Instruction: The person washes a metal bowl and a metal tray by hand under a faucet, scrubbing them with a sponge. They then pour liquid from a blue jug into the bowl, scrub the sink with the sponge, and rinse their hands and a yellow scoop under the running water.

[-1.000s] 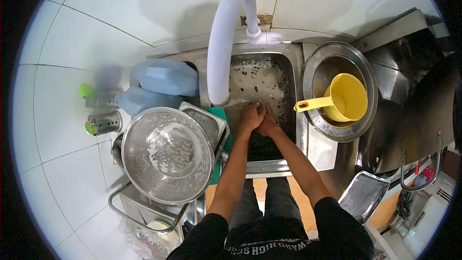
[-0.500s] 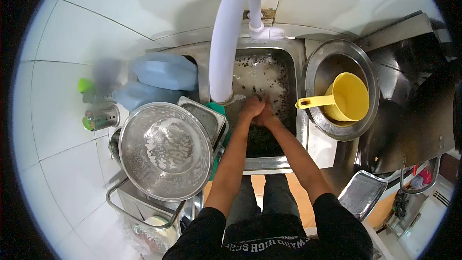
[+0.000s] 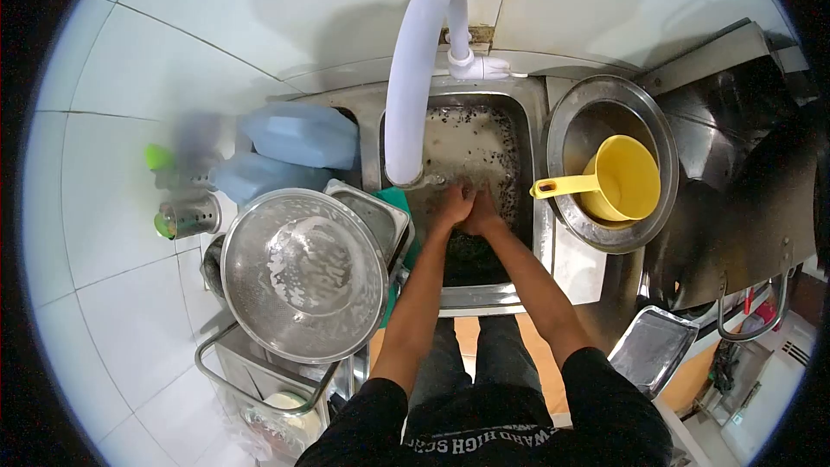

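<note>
Both of my hands are low inside the metal sink [image 3: 542, 156], close together just to the right of the white faucet's [image 3: 409, 95] mouth. My left hand [image 3: 456, 205] has its fingers partly hidden near the murky water [image 3: 467, 143], where many dark bits float. Beside it, my right hand [image 3: 482, 210] is turned inward, its fingers also mostly out of sight. Whether either hand holds something cannot be made out.
Left of the sink are a soapy metal strainer [image 3: 303, 277], blue jugs [image 3: 303, 134] and a metal tray [image 3: 373, 216]. On the right, a yellow dipper [image 3: 627, 177] sits in a metal basin [image 3: 571, 112]. A rectangular tray [image 3: 653, 350] lies at the lower right.
The view has shifted slightly, so most things appear a little lower. My hands remain together in the sink, with their fingers slightly differently placed.
</note>
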Demonstrator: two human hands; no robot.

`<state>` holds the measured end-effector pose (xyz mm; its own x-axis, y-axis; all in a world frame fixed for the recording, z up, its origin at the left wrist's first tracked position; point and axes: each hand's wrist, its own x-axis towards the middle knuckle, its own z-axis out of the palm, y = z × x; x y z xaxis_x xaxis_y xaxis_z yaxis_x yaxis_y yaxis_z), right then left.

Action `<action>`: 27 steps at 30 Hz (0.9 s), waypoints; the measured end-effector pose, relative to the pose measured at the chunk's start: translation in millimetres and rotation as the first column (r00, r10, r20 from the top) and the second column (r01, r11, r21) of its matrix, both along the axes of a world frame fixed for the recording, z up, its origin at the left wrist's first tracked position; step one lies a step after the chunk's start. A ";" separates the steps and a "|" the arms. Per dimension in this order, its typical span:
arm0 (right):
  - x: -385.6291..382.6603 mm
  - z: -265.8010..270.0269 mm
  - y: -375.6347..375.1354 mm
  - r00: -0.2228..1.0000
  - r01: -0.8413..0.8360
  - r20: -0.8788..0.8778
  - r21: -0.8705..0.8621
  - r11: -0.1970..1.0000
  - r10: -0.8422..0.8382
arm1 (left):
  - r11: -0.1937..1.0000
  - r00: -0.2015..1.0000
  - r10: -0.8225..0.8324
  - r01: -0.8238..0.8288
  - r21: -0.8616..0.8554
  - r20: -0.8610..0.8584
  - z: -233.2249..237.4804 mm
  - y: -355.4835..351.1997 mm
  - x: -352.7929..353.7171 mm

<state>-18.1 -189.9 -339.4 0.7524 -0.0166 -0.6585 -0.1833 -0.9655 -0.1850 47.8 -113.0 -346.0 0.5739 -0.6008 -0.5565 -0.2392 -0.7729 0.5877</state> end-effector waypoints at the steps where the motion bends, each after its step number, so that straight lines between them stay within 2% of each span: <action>1: -4.1 -7.6 4.9 0.997 -0.083 -0.005 -0.058 0.995 0.083 | 1.000 1.000 -0.001 0.001 0.001 0.001 -18.1 0.0 -2.7; 2: -7.7 -13.6 9.7 0.986 -0.167 -0.019 -0.111 0.980 0.166 | 1.000 1.000 -0.004 0.004 -0.030 -0.004 -38.2 1.7 -6.8; 3: -2.7 -9.9 11.4 0.986 -0.167 -0.024 -0.103 0.981 0.165 | 0.998 1.000 -0.008 0.007 -0.058 -0.012 -49.0 5.0 -10.4; 4: 5.9 0.6 10.8 0.989 -0.124 -0.089 -0.103 0.987 0.115 | 0.999 1.000 -0.007 0.005 -0.050 -0.026 -40.4 7.4 -13.1; 6: 12.4 12.0 2.9 0.986 -0.082 -0.152 -0.119 0.989 0.063 | 0.961 0.957 0.230 -0.251 -0.112 -0.177 -8.7 -0.4 -0.5; 8: 12.3 15.5 -0.2 0.987 -0.132 -0.106 -0.111 0.985 0.120 | 0.961 0.948 0.215 -0.249 -0.121 -0.236 -27.4 3.9 -2.3; 9: 9.1 17.6 1.5 0.987 -0.134 -0.103 -0.111 0.985 0.123 | 0.970 0.976 0.210 -0.216 -0.110 -0.060 -42.4 7.0 -8.6; 10: 2.4 19.3 4.2 0.986 -0.165 -0.026 -0.135 0.977 0.163 | 0.978 0.974 0.195 -0.184 -0.093 0.119 -58.8 10.1 -11.4; 11: -4.2 14.3 6.2 0.978 -0.193 0.047 -0.160 0.968 0.203 | 0.979 0.973 0.195 -0.184 -0.092 0.120 -68.2 12.4 -10.8; 12: -3.4 -1.3 8.6 0.978 -0.192 0.049 -0.161 0.968 0.202 | 0.971 0.980 0.198 -0.192 -0.142 0.028 -77.7 12.5 -8.5; 13: -5.0 -39.7 13.3 0.986 -0.095 0.126 -0.127 0.987 0.111 | 0.961 0.979 0.194 -0.203 -0.190 -0.066 -80.9 12.2 -8.2; 14: -8.2 -60.7 15.1 0.981 0.001 0.196 -0.087 0.996 0.016 | 0.961 0.979 0.192 -0.202 -0.189 -0.071 -80.1 13.1 -10.8; 15: -5.7 -47.6 10.9 0.981 0.003 0.194 -0.090 0.996 0.014 | 0.873 0.922 0.303 -0.370 -0.318 -0.241 -78.4 13.2 -10.4; 16: 1.4 -19.1 4.9 0.980 0.158 0.120 0.030 0.987 -0.161 | 0.740 0.830 0.369 -0.535 -0.408 -0.418 -76.5 12.0 -8.0; 17: 7.4 5.7 1.3 0.945 0.318 0.027 0.137 0.938 -0.325 | 0.741 0.833 0.361 -0.530 -0.413 -0.420 -60.9 11.1 -4.6; 18: 10.4 23.5 0.8 0.943 0.327 0.029 0.129 0.936 -0.333 | 0.629 0.651 0.508 -0.728 -0.274 -0.563 -34.1 11.4 -0.2; 19: 10.6 39.8 4.0 0.833 0.485 0.064 0.392 0.781 -0.549 | 0.486 0.421 0.619 -0.868 -0.098 -0.663 -17.1 13.1 3.0; 20: 9.2 46.1 11.6 0.674 0.559 0.036 0.629 0.541 -0.738 | 0.499 0.428 0.607 -0.861 -0.098 -0.670 -12.7 16.7 7.3; 21: 8.2 45.5 32.2 0.516 0.492 0.062 0.795 0.355 -0.854 | 0.502 0.435 0.580 -0.857 -0.118 -0.689 -7.4 16.9 9.1; 22: 9.5 36.6 52.6 0.334 0.357 0.050 0.917 0.176 -0.941 | 0.486 0.441 0.540 -0.859 -0.163 -0.716 4.6 16.9 12.6; 24: 24.2 40.0 62.9 0.373 0.356 0.273 0.840 0.408 -0.887 | 0.437 0.465 0.455 -0.860 -0.265 -0.759 31.4 13.2 19.1; 25: 35.4 49.9 57.0 0.339 0.367 0.292 0.834 0.411 -0.894 | 0.418 0.486 0.415 -0.853 -0.313 -0.769 46.1 10.2 20.2; 27: 62.3 77.4 35.2 0.329 0.270 -0.093 0.963 -0.001 -0.940 | 0.387 0.525 0.339 -0.834 -0.393 -0.781 77.6 1.5 24.3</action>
